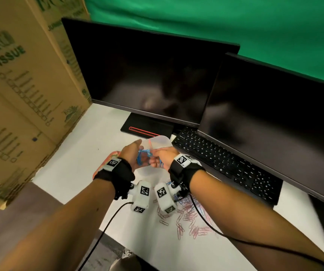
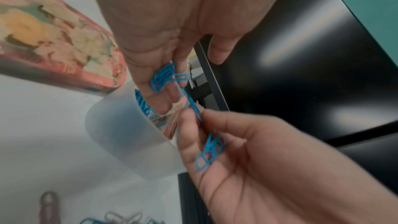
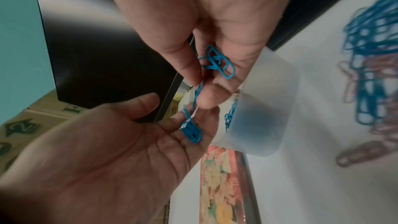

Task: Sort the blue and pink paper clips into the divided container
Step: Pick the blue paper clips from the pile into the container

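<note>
Pinched by the right hand (image 3: 204, 23), thumb against forefinger, a blue paper clip (image 3: 198, 91) links to a clump (image 3: 191, 132) resting on the flat, relaxed left hand (image 3: 107, 151), just above the divided container (image 3: 269, 108); only the wrist views show more blue clips (image 3: 229, 117) inside it.

- Your forearms (image 1: 63, 222) are bare up to the wrists; your left hand (image 1: 132, 153) and right hand (image 1: 162, 156) are bare too, with creased palms.
- A black fabric strap (image 1: 118, 177) wraps each wrist; a white tag (image 1: 112, 163) printed with a black-and-white square code sits on top.
- A white block (image 1: 142, 194) bearing the same codes hangs beneath each wrist; a black cable (image 1: 106, 225) trails from each.
</note>
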{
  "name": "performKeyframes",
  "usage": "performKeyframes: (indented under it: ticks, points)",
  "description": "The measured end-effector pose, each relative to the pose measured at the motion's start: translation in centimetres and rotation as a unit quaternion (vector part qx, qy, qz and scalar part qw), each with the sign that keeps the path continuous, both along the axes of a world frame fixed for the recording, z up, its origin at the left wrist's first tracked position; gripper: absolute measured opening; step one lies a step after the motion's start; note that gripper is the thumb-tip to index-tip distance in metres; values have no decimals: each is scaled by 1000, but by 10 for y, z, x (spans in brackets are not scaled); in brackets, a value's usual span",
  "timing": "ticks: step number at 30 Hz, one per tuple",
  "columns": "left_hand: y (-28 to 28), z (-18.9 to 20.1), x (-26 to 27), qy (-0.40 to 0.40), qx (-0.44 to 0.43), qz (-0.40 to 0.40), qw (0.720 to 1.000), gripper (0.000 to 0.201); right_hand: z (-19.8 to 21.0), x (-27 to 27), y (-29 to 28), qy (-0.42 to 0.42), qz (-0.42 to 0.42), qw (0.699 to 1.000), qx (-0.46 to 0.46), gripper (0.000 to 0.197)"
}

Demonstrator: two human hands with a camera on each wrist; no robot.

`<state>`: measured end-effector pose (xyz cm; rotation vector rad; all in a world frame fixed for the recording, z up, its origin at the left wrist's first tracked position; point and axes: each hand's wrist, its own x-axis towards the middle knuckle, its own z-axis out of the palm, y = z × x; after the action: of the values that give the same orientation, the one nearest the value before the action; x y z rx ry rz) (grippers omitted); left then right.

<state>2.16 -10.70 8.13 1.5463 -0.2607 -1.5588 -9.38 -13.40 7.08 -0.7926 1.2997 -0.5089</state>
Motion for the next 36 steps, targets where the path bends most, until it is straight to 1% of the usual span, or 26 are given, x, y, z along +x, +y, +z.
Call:
performKeyframes:
  ticks: [1,3,6,9,11,13,14,15,16,17,18,19,20,21,22,23,24,25,26,29,30,32,33,34,36]
  points:
    - [-4,-1,3,-9,12,0,1000,41,0,6,-5,12,3,1000,-5,10]
    - [-9,-1,6,-40,24,0,999,51,0,13,-16,30,6,1000,-7,10]
    - [-12,2,6,-93,26,-24,995,51,7,13,-22,21,19,999,16,2]
    - [-14,3,1,-155,20,-56,986,44,19,0,-18,-17,16,999,27,10]
    - [-14,3,-4,-192,-16,-69,979,32,25,-17,-14,-46,-3,999,10,13]
    - [-7,-1,-12,-252,-84,-75,961,11,25,-43,-9,-67,-24,997,3,25]
    - [-2,-5,-17,-282,-125,-93,947,9,22,-57,-5,-54,-28,998,-14,28]
    - [4,-10,-21,-306,-159,-128,930,11,15,-70,-1,6,-14,999,-52,27]
    - [11,-16,-26,-332,-182,-179,908,14,7,-84,6,102,23,989,-101,25]
    - [17,-22,-33,-365,-192,-239,879,17,-4,-98,14,208,75,963,-154,24]
    - [24,-29,-40,-403,-200,-298,842,19,-14,-109,23,302,133,924,-194,24]
    - [31,-37,-49,-439,-202,-356,799,17,-23,-121,32,364,184,887,-216,25]
    - [38,-45,-56,-473,-197,-412,753,17,-32,-129,41,398,229,858,-229,28]
    - [45,-53,-63,-503,-194,-462,704,24,-41,-137,49,420,273,831,-243,34]
    - [52,-65,-68,-522,-185,-509,659,35,-48,-143,57,432,315,806,-255,41]
    - [60,-74,-71,-533,-178,-545,623,45,-54,-146,64,438,350,785,-264,48]
    - [66,-81,-74,-541,-172,-570,594,52,-58,-151,72,442,375,769,-269,53]
    - [72,-88,-74,-550,-173,-583,572,56,-61,-153,79,446,395,756,-271,56]
    - [77,-92,-73,-557,-180,-587,559,58,-64,-157,85,448,411,747,-270,57]
    - [86,-94,-69,-555,-197,-597,544,52,-70,-167,98,450,457,718,-269,56]
    - [88,-93,-66,-550,-199,-601,544,49,-70,-171,101,454,473,704,-273,55]
    - [90,-89,-60,-541,-201,-601,553,43,-69,-178,106,458,501,678,-282,52]
    - [89,-88,-58,-539,-201,-598,558,40,-66,-180,107,454,508,675,-284,49]
    - [88,-88,-56,-540,-203,-594,561,38,-64,-182,106,446,505,683,-283,46]
    - [85,-86,-56,-549,-207,-583,563,36,-61,-184,102,433,471,714,-285,41]
